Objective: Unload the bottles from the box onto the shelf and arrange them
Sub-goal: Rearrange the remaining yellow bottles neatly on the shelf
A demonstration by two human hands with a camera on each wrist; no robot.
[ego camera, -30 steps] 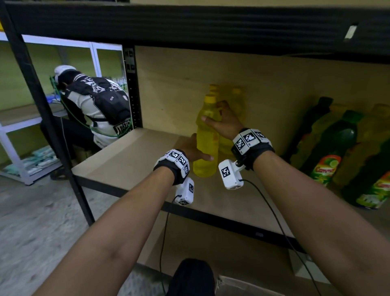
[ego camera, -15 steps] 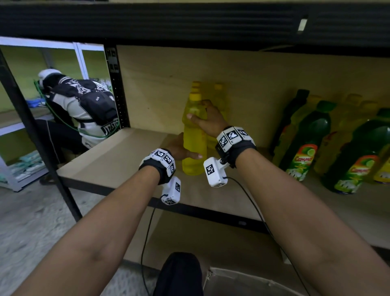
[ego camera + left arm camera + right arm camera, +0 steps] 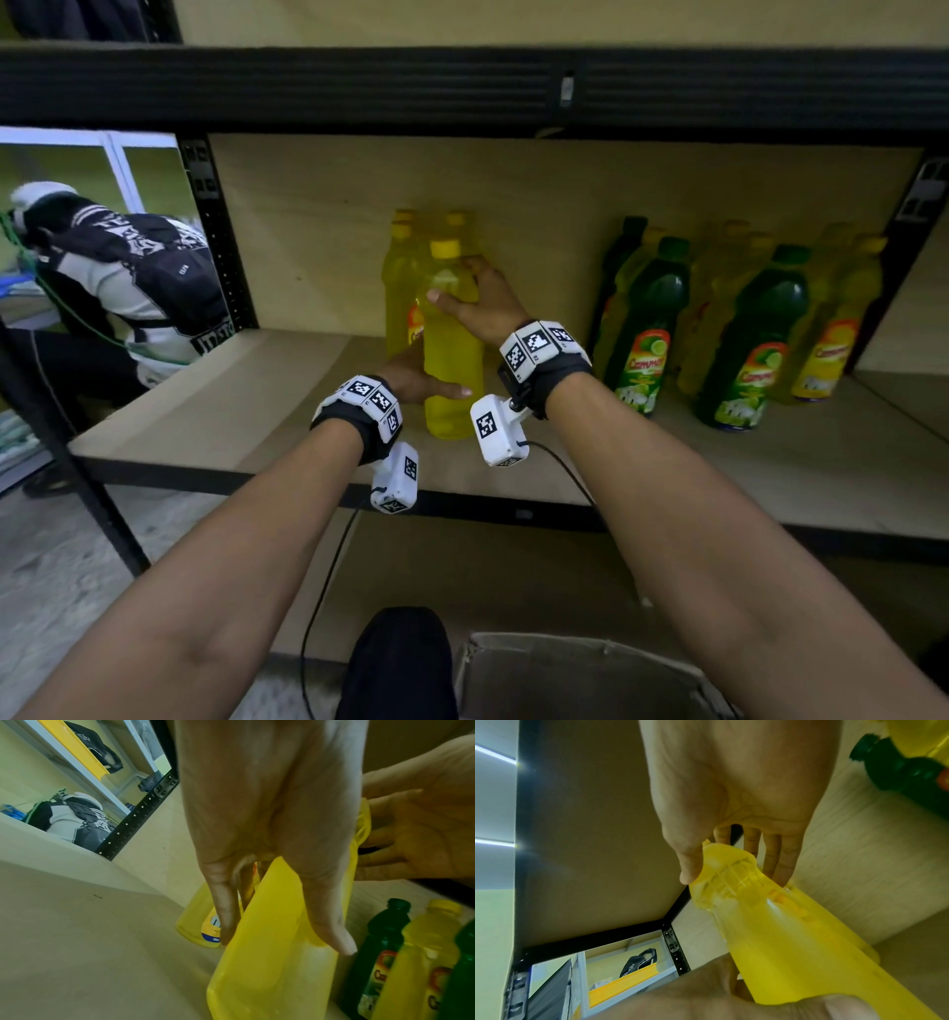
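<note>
A plain yellow bottle stands upright near the front of the wooden shelf. My left hand grips its lower body, thumb across the front. My right hand holds its shoulder just under the yellow cap. The left wrist view shows thumb and fingers wrapped round the bottle. In the right wrist view the fingers lie round the ribbed neck. Two more yellow bottles stand right behind it against the back panel. The open cardboard box sits on the floor below; its inside is hidden.
Rows of green bottles and yellow bottles fill the shelf's right half. The black beam of the shelf above hangs low overhead. A black upright bounds the left end. A person crouches beyond it.
My view has swung right and back, so more of the right-hand bottles and the box show. The gripped bottle has shifted slightly right in front of the back pair; both hands still hold it.
</note>
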